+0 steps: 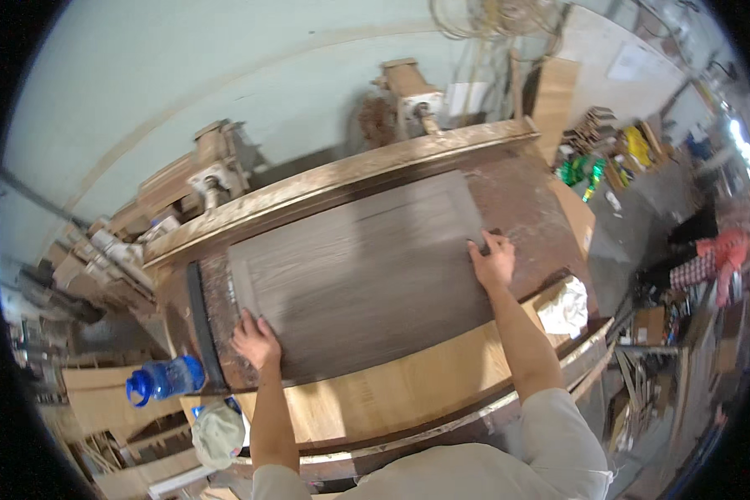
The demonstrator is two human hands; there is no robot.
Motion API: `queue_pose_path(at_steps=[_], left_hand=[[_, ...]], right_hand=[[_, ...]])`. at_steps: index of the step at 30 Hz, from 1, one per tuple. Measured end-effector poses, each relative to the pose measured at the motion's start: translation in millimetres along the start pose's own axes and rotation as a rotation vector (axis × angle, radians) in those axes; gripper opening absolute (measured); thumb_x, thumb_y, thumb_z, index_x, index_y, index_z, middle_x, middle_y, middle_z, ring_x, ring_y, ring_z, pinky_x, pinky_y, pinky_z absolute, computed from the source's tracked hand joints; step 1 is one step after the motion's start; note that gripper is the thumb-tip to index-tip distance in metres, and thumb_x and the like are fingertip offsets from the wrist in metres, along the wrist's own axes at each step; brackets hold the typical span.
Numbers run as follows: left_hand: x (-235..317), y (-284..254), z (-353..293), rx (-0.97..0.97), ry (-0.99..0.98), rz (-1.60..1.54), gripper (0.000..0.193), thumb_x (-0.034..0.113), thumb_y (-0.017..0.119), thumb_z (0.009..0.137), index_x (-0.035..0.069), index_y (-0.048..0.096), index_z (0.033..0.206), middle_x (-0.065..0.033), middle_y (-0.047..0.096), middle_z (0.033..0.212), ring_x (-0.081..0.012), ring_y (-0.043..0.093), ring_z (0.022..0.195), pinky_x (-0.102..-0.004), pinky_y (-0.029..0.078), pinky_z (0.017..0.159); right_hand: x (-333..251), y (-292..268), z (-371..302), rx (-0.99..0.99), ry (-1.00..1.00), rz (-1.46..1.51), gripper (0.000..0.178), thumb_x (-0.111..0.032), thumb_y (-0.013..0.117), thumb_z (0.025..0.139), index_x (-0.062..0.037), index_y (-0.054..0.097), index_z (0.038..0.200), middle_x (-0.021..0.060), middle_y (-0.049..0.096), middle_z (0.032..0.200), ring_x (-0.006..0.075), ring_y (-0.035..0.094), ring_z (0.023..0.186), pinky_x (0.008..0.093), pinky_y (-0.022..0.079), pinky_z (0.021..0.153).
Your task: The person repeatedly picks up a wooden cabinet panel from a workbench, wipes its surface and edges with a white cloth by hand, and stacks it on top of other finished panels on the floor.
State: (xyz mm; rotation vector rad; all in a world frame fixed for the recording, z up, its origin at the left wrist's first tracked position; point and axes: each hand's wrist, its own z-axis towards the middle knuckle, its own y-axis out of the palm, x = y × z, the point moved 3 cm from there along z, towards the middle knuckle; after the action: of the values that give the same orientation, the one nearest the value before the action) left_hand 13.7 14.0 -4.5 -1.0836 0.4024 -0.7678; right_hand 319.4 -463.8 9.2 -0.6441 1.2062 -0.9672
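Observation:
A grey wood-grain cabinet door panel, with a framed border, lies flat on the brown worktable, its far long edge close to the raised wooden rail. My left hand holds its near left edge, fingers bent at the border. On the opposite side, my right hand grips the right edge, with thumb and fingers apart around it. The undersides of the fingers are hidden. A pale yellow wooden board lies along the near side of the door panel, under my forearms.
Two clamp cylinders stand behind the rail. A dark bar lies left, near a blue water bottle and a light cap. Crumpled white cloth sits at right. Another person's red clothing shows far right.

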Motion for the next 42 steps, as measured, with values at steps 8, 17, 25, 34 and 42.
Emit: queue_pose_path(at_steps=[8, 17, 25, 34, 42], left_hand=[[13, 0, 3, -0.060, -0.040, -0.162, 0.047, 0.031, 0.056, 0.098, 0.006, 0.054, 0.138, -0.0222, 0.054, 0.119, -0.0412, 0.051, 0.107, -0.0499, 0.042, 0.094], [14, -3, 3, -0.120, -0.092, -0.145, 0.048, 0.034, 0.054, 0.098, 0.008, 0.053, 0.139, -0.0216, 0.053, 0.124, -0.0402, 0.049, 0.112, -0.0500, 0.041, 0.097], [15, -1, 2, -0.127, -0.089, -0.136, 0.049, 0.035, 0.053, 0.099, 0.009, 0.051, 0.140, -0.0206, 0.052, 0.120, -0.0393, 0.050, 0.108, -0.0497, 0.041, 0.095], [16, -4, 3, -0.139, -0.104, -0.141, 0.049, 0.034, 0.053, 0.099, 0.010, 0.050, 0.142, -0.0213, 0.052, 0.123, -0.0406, 0.049, 0.112, -0.0494, 0.040, 0.098], [11, -5, 6, -0.130, -0.106, -0.114, 0.050, 0.035, 0.051, 0.099, 0.010, 0.048, 0.143, -0.0217, 0.052, 0.125, -0.0413, 0.048, 0.114, -0.0511, 0.040, 0.098]], right_hand=[[0, -10, 4, -0.016, 0.042, 0.010, 0.047, -0.039, 0.076, 0.080, -0.0227, 0.068, 0.124, 0.0064, 0.060, 0.117, 0.0279, 0.054, 0.113, 0.0422, 0.044, 0.098], [2, -9, 1, -0.025, 0.023, -0.023, 0.048, -0.040, 0.075, 0.081, -0.0225, 0.065, 0.125, 0.0058, 0.058, 0.119, 0.0265, 0.052, 0.115, 0.0422, 0.042, 0.099], [2, -9, 3, -0.033, 0.013, -0.027, 0.048, -0.040, 0.074, 0.082, -0.0235, 0.064, 0.126, 0.0047, 0.057, 0.118, 0.0264, 0.053, 0.113, 0.0428, 0.042, 0.098], [-2, -9, 2, -0.027, 0.008, -0.031, 0.049, -0.040, 0.074, 0.081, -0.0236, 0.063, 0.126, 0.0057, 0.057, 0.121, 0.0280, 0.052, 0.116, 0.0441, 0.042, 0.100], [-2, -2, 11, -0.069, 0.121, -0.047, 0.062, -0.043, 0.076, 0.076, -0.0212, 0.059, 0.131, 0.0110, 0.054, 0.131, 0.0325, 0.048, 0.124, 0.0480, 0.039, 0.104]])
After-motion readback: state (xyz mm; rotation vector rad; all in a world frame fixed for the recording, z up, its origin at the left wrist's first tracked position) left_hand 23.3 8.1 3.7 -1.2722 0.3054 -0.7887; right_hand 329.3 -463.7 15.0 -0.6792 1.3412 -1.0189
